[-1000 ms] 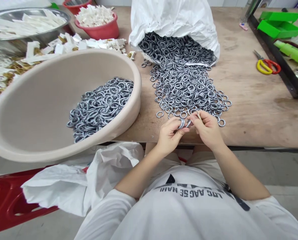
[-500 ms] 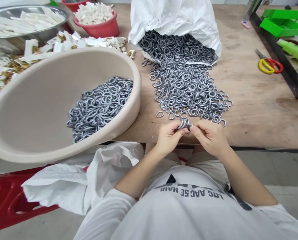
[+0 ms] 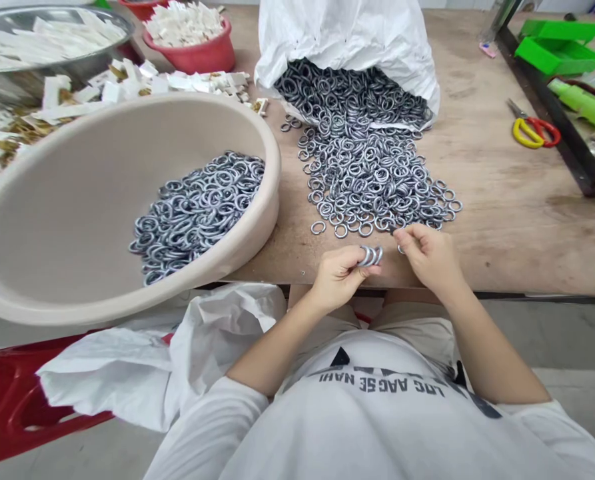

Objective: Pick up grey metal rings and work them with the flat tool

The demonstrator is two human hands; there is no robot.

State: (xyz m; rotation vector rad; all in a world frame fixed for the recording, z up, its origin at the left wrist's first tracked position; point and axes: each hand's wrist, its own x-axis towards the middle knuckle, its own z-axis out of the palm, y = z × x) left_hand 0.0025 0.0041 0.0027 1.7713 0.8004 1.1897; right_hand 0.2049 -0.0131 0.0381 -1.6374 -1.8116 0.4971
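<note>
Half curled, the left hand (image 3: 336, 277) grips a few grey rings (image 3: 371, 256) at the front of the table (image 3: 502, 247); the right hand (image 3: 432, 260), nearby, pinches a small dark piece (image 3: 392, 229) I can't make out. To the left, a beige tub (image 3: 72, 180) holds a ring pile (image 3: 202, 210); beyond the hands, a loose ring heap (image 3: 372, 177) spills from a white sack (image 3: 347, 33).

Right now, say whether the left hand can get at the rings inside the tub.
Probably yes, over the top: the tub's rim stands between the rings inside and the left hand, which holds a few rings.

Rings (image 3: 371, 256) (grey) in left fingers (image 3: 368, 271)
</note>
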